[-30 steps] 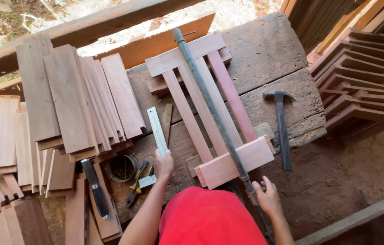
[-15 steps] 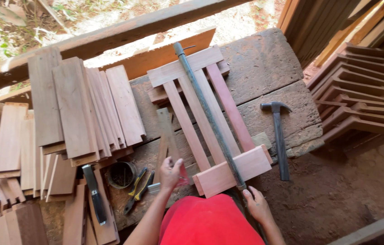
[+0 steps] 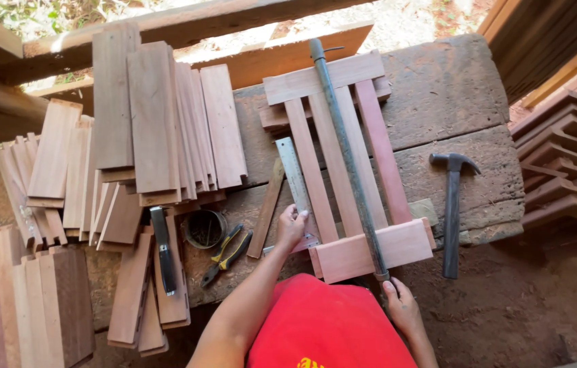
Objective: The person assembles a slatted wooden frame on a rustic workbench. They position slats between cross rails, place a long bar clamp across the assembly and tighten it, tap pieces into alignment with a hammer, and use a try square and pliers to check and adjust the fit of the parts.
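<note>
A frame of wooden slats [image 3: 343, 163] lies on a worn workbench [image 3: 452, 102], with cross boards at its far and near ends. A long metal bar clamp [image 3: 346, 153] runs lengthwise over it. My left hand [image 3: 292, 228] grips the near end of a metal ruler [image 3: 295, 180] that lies along the left slat. My right hand [image 3: 401, 307] is at the clamp's near end, just below the near cross board [image 3: 370, 251]; I cannot tell if it grips it. A red cap [image 3: 329, 327] hides the view below.
A hammer [image 3: 452, 211] lies right of the frame. Pliers [image 3: 227, 252], a small round tin [image 3: 205, 228] and a dark-handled tool [image 3: 163, 249] lie left of it. Stacks of cut boards [image 3: 159, 123] cover the left; stacked wooden pieces [image 3: 568, 177] stand at right.
My left hand has moved the ruler from beside the frame onto its left slat. My right hand stays at the clamp's near end.
</note>
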